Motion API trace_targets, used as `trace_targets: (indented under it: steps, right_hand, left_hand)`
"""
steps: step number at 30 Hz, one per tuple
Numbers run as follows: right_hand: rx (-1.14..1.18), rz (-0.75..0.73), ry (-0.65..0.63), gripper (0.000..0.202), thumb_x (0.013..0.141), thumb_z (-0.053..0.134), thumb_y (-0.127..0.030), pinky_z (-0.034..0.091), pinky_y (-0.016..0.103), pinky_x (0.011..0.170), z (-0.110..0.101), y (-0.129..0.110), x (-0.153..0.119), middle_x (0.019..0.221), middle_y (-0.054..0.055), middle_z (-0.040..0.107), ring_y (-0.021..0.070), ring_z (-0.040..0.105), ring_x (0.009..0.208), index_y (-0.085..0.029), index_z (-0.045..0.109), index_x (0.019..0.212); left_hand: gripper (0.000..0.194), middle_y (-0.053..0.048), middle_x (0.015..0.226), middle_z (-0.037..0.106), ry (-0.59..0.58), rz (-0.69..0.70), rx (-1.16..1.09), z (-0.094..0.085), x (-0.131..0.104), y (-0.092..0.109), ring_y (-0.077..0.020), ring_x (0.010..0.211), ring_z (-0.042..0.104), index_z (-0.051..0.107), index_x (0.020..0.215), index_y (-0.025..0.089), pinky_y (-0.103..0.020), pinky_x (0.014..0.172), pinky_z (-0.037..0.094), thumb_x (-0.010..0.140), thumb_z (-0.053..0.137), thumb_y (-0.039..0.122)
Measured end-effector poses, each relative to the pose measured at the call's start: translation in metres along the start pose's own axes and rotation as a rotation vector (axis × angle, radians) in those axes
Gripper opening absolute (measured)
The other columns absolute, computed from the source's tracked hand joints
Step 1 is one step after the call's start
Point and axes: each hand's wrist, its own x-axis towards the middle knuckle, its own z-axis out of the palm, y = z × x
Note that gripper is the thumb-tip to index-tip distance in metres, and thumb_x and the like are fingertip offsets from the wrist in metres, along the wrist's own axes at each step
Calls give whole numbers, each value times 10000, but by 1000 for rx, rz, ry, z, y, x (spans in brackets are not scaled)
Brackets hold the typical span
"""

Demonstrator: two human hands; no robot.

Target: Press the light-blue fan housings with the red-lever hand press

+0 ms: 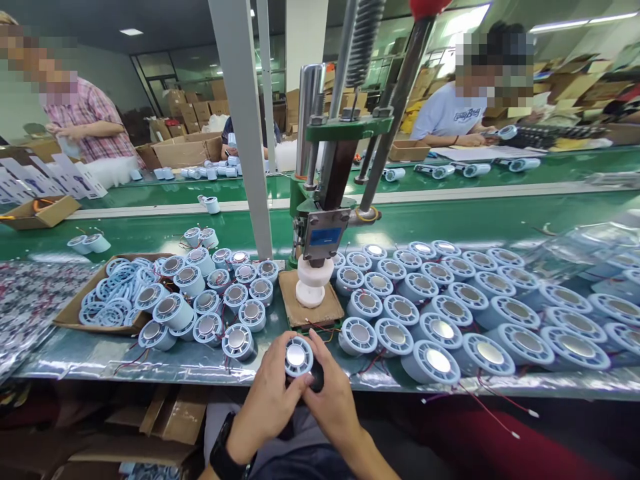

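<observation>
Between my two hands, at the table's front edge, is a round light-blue fan motor housing [299, 355] with a silver disc in its slotted face. My left hand [273, 383] curls around its left side, thumb at the lower rim. My right hand [330, 387] closes on the right side, by a dark part of the piece. Just beyond my fingers stands a hand press [325, 227]. Its white round die [310, 293] rests over a brown cardboard pad [327, 315]. Red wires trail by my right fingertips.
Rows of similar housings [443, 330] cover the table to the right; a smaller group [237, 340] stands left. A carton [95, 325] holds light-blue rings [120, 293]. A grey post [245, 133] rises behind. Co-workers [453, 117] [93, 120] are across the green bench.
</observation>
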Motion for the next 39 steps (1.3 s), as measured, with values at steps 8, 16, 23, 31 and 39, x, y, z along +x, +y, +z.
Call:
trace_targets:
  steps: [8,16,23,31,39]
  right_hand:
    - [-102,-141,-268,716,774,475,-39,573,391,981,-25,-5,10,1351,110,591,239,614,1207,-194,441,1472]
    - [-445,-528,159,459,877,614,-217,438,436,1075,-188,-113,219,1286,88,630,211,562,1248,-124,549,1322]
    - [-136,-191,123,738,803,-25,-339,362,168,582,-189,-138,381,999,123,666,-2,640,708,167,504,896]
    - [40,-196,192,734,727,-53,-332,259,172,484,-172,-122,376,878,142,655,1,604,580,160,491,712]
    - [102,-185,276,890,774,-177,-350,360,185,580,-189,-137,346,1004,126,662,70,666,865,159,552,822]
  left_hand:
    - [520,-153,1488,449,106,-33,17,20,-8,-12,-272,1399,408,396,1424,167,-531,1177,320,922,457,292]
    - [542,-117,1225,674,187,-142,-87,2,9,12,-300,1153,616,596,1232,162,-484,1057,448,702,671,248]
    - [516,-92,1070,713,365,-21,-128,-25,76,42,-259,972,656,635,1157,151,-411,929,500,666,747,265]
    - [451,-92,1046,721,217,85,-349,-2,137,42,-228,941,657,659,1077,123,-349,891,510,643,781,123]
    - [628,-109,1233,658,189,98,-423,6,132,25,-248,1126,611,552,1288,148,-384,1031,446,696,763,148]
